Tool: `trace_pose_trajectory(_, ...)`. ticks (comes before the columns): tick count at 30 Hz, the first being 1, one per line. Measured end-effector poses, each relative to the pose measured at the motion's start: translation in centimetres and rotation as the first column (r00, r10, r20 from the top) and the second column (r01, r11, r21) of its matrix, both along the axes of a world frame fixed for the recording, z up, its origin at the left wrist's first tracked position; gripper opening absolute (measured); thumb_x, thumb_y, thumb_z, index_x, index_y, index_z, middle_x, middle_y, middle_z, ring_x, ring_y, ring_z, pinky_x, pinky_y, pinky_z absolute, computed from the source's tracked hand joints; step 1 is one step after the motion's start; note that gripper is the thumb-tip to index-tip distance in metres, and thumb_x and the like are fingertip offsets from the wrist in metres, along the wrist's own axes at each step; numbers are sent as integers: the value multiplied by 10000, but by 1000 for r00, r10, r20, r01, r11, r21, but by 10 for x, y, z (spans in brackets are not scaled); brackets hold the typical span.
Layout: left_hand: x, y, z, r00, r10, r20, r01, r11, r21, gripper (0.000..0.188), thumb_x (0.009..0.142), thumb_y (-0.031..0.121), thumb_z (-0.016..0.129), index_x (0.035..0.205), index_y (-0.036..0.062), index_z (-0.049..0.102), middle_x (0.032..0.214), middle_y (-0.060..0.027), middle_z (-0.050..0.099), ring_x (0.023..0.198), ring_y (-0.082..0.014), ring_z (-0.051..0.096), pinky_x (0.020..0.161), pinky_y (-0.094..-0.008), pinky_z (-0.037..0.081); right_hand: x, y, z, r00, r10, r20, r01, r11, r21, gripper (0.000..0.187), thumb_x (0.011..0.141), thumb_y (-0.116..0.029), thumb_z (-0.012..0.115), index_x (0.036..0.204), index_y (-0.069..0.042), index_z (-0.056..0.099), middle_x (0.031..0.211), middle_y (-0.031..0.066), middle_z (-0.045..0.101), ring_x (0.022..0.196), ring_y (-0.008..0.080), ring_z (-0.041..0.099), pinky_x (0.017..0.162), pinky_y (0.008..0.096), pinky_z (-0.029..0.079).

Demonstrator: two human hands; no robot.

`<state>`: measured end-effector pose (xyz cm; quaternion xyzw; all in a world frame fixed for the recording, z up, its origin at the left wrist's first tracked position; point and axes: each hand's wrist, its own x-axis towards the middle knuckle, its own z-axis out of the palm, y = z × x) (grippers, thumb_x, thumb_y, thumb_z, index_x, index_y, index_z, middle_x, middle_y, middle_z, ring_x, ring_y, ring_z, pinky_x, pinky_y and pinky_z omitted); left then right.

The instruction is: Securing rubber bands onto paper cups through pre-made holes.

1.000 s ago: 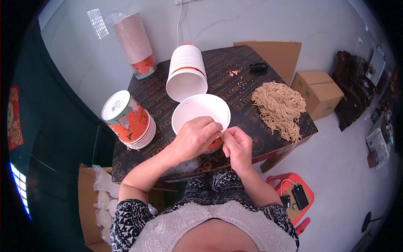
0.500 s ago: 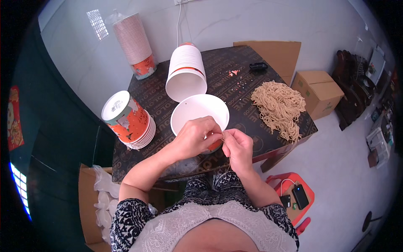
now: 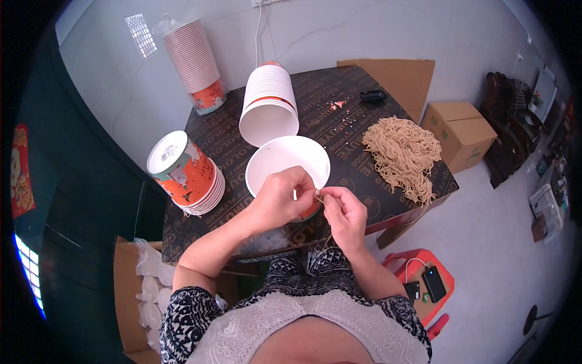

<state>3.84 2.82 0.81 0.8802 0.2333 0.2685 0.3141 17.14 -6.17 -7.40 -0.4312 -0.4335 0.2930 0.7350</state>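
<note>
Over the near rim of a white-lined paper bucket point(image 3: 280, 156), my two hands meet fingertip to fingertip. My left hand point(image 3: 284, 197) is closed in a pinch, and my right hand point(image 3: 345, 217) pinches just beside it. Between them runs a thin tan cord point(image 3: 320, 198), whose loose end dangles below my right hand. The bucket stands upright at the table's near side, mouth up; my left hand hides part of it, and a bit of its orange outside shows beneath my fingers. A heap of similar tan cords point(image 3: 403, 155) lies to the right.
Behind the bucket, a nested stack of buckets point(image 3: 270, 91) lies on its side. Upside-down orange buckets point(image 3: 188, 176) stand left, with a tall wrapped stack point(image 3: 191, 57) farther back. Small pink and white bits point(image 3: 337, 105) and a black object point(image 3: 373, 96) are on the dark table point(image 3: 242, 227).
My fingertips have drawn slightly apart, showing more of the cord between them. My right hand has shifted a little, and the bucket has moved very slightly left.
</note>
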Motion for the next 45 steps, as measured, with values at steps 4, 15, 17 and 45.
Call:
trace_pose_trajectory(4, -2, 8, 4, 998, -45, -43, 35, 980, -195, 64, 834, 33, 628, 854, -28, 626, 780, -42, 654, 738, -85, 602, 672, -262, 497, 6, -8, 4, 983, -69, 168, 72, 997, -10, 132, 947, -40, 587, 1042, 43, 627, 688, -69, 537, 572, -13, 414, 498, 169, 308)
trace_pose_trajectory(15, -2, 19, -5, 1000, 12, -13, -14, 982, -189, 94, 823, 50, 599, 815, -39, 630, 704, -100, 639, 672, -152, 597, 628, -309, 469, 29, -33, 14, 744, -62, 666, 30, 998, 59, 61, 885, 4, 604, 920, 3, 653, 655, 46, 571, 577, 56, 520, 509, 238, 386)
trace_pose_trajectory(17, 0, 17, -4, 997, 58, -54, -65, 986, -152, 103, 827, 62, 614, 814, -39, 626, 683, -97, 625, 668, -163, 599, 628, -314, 472, 33, -29, 12, 728, -47, 684, 8, 998, 60, 55, 889, -4, 600, 914, 3, 648, 664, 47, 573, 582, 62, 518, 513, 242, 389)
trace_pose_trajectory(45, -6, -37, -9, 994, 109, -4, -103, 952, 289, 471, 831, -24, 613, 1276, 5, 461, 1125, -282, 595, 1030, -416, 601, 939, -435, 458, 33, -47, 37, 973, 164, -160, -78, 893, 443, 307, 904, -82, 574, 1172, 67, 577, 1187, 116, 475, 740, 124, 485, 615, 247, 399)
